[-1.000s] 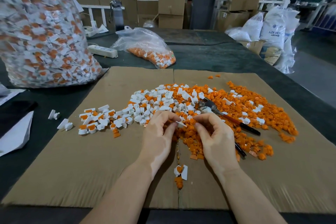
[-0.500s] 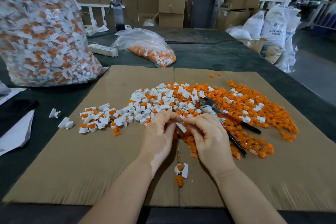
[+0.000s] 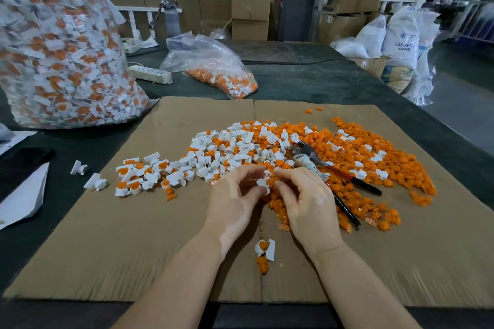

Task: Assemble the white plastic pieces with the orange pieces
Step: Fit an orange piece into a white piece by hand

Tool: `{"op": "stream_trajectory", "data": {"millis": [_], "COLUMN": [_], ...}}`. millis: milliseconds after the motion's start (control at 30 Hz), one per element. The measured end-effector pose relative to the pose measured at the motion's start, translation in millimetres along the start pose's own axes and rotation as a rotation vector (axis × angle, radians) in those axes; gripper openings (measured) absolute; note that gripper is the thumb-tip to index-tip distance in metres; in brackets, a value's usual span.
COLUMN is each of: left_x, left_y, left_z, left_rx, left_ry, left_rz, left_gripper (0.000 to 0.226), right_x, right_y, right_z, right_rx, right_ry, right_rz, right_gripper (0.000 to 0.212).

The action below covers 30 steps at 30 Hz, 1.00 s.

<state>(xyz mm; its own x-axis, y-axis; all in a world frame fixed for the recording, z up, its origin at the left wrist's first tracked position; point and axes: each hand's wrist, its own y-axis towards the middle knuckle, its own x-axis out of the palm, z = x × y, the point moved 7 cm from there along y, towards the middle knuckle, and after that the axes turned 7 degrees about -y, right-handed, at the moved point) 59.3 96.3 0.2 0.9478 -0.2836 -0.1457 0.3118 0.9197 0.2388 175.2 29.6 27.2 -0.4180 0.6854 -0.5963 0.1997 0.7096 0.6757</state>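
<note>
A white plastic piece [image 3: 262, 185] is pinched between the fingertips of my left hand [image 3: 235, 201] and my right hand [image 3: 307, 203], just above the cardboard sheet [image 3: 133, 235]. An orange bit shows beside it at my right fingertips. Behind my hands lies a pile of loose white pieces [image 3: 230, 149], and to the right a wide spread of orange pieces [image 3: 374, 168]. A row of assembled white-and-orange pieces [image 3: 141, 176] lies to the left. One assembled piece [image 3: 264, 247] sits between my wrists.
Pliers with dark handles [image 3: 334, 168] lie on the orange pile right of my hands. A big clear bag of assembled pieces [image 3: 58, 48] stands at back left, a smaller bag [image 3: 213, 64] behind the cardboard, a power strip [image 3: 149, 74] between them. Two stray white pieces [image 3: 88, 176] lie left.
Both hands have shifted slightly left and nearer to me while keeping the white piece between their fingertips; the piece has turned in the fingers.
</note>
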Motion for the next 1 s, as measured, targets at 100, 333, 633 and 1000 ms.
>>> {"op": "stream_trajectory", "data": {"millis": [100,333,633,1000], "left_x": [-3.2,-4.3,2.5,8.7], "left_y": [-0.7,-0.1,-2.7,-7.9], "left_z": [-1.8,-1.6,2.1,14.1], "left_rx": [-0.037,-0.011,0.059,0.261], "left_ry": [-0.083,-0.014,0.133,0.334], "left_rz": [0.049,0.070,0.034,-0.027], "left_gripper": [0.034,0.013,0.019,0.007], "right_x": [-1.4,2.4,2.5,5.2], "right_y": [-0.1,-0.1,-1.3,-4.5], "right_z": [3.5,4.4,0.2,3.6], "right_rx": [0.054,0.063,0.013,0.043], "right_ry": [0.024,-0.065,-0.121,-0.056], "right_rz": [0.003,-0.018,0.003,-0.039], "right_gripper": [0.010,0.007,0.017,0.021]}}
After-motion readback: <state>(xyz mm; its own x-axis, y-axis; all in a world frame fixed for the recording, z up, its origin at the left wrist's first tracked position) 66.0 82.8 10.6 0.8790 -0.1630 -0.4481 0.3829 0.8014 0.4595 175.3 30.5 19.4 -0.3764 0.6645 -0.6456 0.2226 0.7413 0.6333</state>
